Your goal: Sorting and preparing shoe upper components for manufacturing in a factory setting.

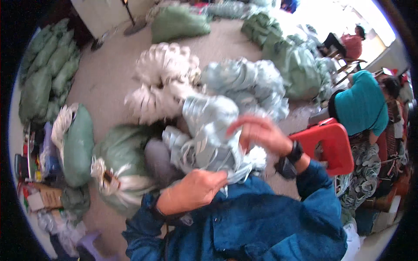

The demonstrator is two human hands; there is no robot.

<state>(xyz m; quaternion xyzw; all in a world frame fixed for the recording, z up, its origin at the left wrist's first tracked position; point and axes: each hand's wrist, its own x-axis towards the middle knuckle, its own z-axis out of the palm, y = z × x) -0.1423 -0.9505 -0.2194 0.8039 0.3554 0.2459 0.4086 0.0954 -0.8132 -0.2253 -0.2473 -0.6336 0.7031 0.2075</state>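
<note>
A bundle of pale blue pieces that look like shoe uppers (213, 145) is heaped in front of my body, over my lap. My left hand (193, 191) is closed on the near edge of this bundle, its fingertips pinching thin pale strips. Above the right side of the bundle is my right hand (263, 137), blurred by motion. Its fingers are stretched out, with nothing seen in them. A dark watch (296, 151) is on the right wrist. Whether the right fingertips touch the bundle I cannot tell.
Beyond lie a cream pile (163, 65) and a pale blue pile (248, 80) of similar pieces. Green sacks (124, 152) stand at left, with more (296, 65) at far right. A red plastic stool (339, 148) is at right, near a person in teal (359, 104); another person (350, 45) sits farther back.
</note>
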